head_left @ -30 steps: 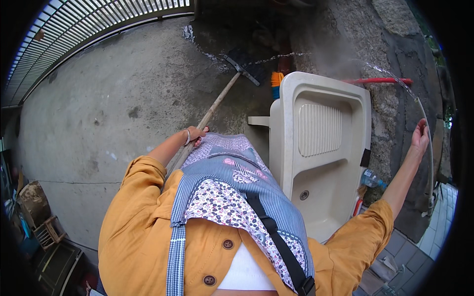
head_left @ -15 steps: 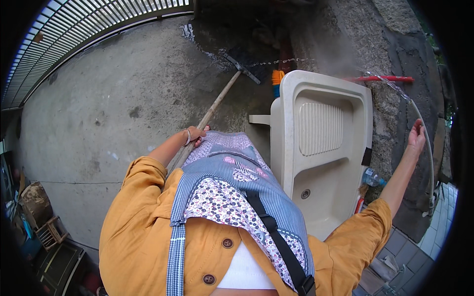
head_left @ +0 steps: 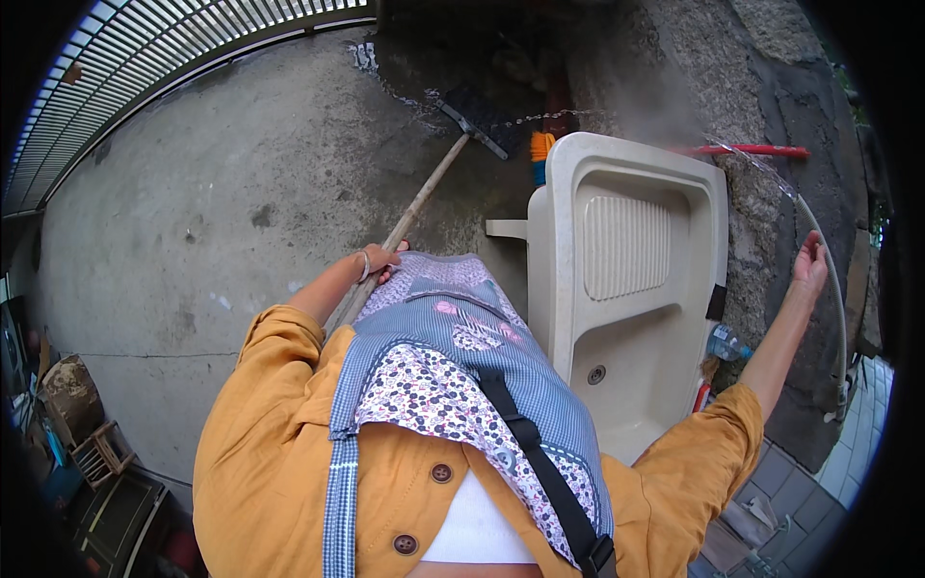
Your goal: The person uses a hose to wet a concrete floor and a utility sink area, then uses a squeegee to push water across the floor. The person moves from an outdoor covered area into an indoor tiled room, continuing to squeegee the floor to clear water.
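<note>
My left hand (head_left: 379,260) is closed around the wooden handle of a long broom (head_left: 424,193). Its dark head (head_left: 479,120) rests on wet concrete ahead of me. My right hand (head_left: 807,268) is stretched out to the right and grips a pale hose (head_left: 831,260) that curves along the stone wall. Water sprays from the hose's upper end over a red pipe (head_left: 747,150). Between both arms stands a beige outdoor sink (head_left: 626,270) with a ribbed washboard.
A rough stone wall (head_left: 674,67) rises behind the sink. A metal grille gate (head_left: 183,48) borders the concrete yard at the upper left. An orange and blue brush (head_left: 541,154) leans behind the sink. Wooden crates and clutter (head_left: 87,453) sit at the lower left.
My right hand has moved the hose slightly upward along the wall, and the water spray has shifted with it. The left hand and broom have stayed in place.
</note>
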The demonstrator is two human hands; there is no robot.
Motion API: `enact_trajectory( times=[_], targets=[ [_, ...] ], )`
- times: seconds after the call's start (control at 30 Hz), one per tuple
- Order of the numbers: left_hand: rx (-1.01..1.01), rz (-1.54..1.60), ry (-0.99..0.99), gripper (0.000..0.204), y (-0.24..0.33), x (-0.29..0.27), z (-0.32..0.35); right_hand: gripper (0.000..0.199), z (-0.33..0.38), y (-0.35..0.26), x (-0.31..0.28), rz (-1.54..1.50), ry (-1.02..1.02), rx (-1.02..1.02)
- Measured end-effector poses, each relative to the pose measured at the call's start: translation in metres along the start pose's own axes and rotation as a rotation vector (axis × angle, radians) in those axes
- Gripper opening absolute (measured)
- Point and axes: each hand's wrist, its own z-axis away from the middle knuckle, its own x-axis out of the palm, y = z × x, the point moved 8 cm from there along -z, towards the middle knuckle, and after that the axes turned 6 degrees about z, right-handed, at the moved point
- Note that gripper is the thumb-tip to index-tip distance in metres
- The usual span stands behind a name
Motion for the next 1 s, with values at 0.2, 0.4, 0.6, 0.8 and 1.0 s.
enact_trajectory(
  times=[0.2, 0.4, 0.6, 0.8, 1.0],
  targets=[
    [0.004, -0.019, 0.002, 0.02, -0.001, 0.0, 0.0, 0.017, 0.01, 0.008, -0.008, 0.027, 0.001, -0.008],
    [0.005, -0.002, 0.003, 0.019, 0.002, 0.002, 0.006, 0.018, 0.031, 0.008, 0.009, 0.064, -0.016, 0.018],
    [0.006, 0.033, -0.005, 0.013, -0.003, 0.002, -0.001, 0.017, 0.035, -0.001, 0.027, 0.026, -0.027, 0.047],
    [0.049, 0.077, -0.031, 0.021, -0.002, 0.001, -0.009, 0.015, 0.014, -0.019, 0.026, -0.03, -0.092, 0.014],
    [0.033, 0.071, -0.015, 0.018, -0.001, -0.001, -0.007, 0.014, 0.012, -0.028, 0.042, -0.104, -0.088, -0.031]
  ],
)
